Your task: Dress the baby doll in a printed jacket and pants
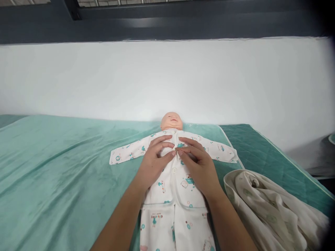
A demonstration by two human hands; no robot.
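A baby doll (pixel 171 121) lies on its back, its head toward the wall. It wears a white baby jacket (pixel 162 186) with teal prints, sleeves spread to both sides, and matching trousers (pixel 157 230) below. My left hand (pixel 157 158) and my right hand (pixel 196 157) meet at the jacket's front opening on the chest. Thumb and index finger of each hand pinch the fabric edge there, around what looks like a button mostly covered by the fingertips. Lower down the front, a pale button (pixel 174 170) shows.
A light green sheet (pixel 65 174) covers the bed, with a darker green quilted pad (pixel 264 150) at the right. Beside my right forearm lies a crumpled cream cloth (pixel 272 209). Behind the doll's head rises a white wall (pixel 167 76), topped by a dark rail (pixel 167 24).
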